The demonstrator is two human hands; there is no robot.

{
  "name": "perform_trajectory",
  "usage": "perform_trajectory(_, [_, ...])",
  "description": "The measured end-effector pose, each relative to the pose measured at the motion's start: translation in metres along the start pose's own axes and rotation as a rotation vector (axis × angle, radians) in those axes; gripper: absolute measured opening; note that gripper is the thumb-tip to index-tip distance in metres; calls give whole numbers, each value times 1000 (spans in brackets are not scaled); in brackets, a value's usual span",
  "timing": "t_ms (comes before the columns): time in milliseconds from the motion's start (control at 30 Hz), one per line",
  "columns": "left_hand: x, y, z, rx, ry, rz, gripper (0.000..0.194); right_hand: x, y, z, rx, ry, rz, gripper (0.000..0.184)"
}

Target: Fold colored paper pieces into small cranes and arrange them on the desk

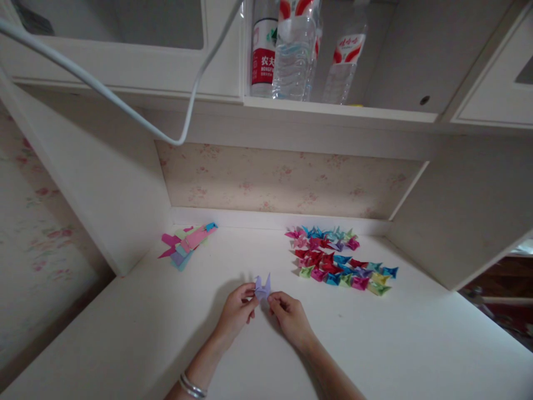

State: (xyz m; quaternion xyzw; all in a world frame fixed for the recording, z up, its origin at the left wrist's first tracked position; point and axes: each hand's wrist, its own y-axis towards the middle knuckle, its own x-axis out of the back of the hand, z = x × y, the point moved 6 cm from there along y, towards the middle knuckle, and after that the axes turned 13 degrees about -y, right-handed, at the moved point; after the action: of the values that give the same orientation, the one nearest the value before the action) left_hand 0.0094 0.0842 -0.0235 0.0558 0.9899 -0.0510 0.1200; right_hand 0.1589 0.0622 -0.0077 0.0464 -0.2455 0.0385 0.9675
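A small lilac folded paper piece (262, 287) with two upward points is pinched between both my hands just above the white desk (395, 344). My left hand (238, 309) grips its left side with closed fingers; a silver bangle sits on that wrist. My right hand (288, 314) pinches its right side. To the right lie several finished folded paper pieces (343, 261) in many colours, set in rows. A small stack of flat coloured paper sheets (187, 244) lies at the back left.
A shelf above holds three plastic water bottles (297, 50). A white cable (125, 105) loops across the upper left. Desk side panels stand at left and right, with floral wallpaper behind.
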Motion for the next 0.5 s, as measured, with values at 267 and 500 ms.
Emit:
perform_trajectory(267, [0,-2,-3,5,-19,-26,41,1,-1,0,-13,6,-18,37])
perform_trajectory(500, [-1,-1,-1,2,-8,6,40,0,1,-2,-4,-12,-22,37])
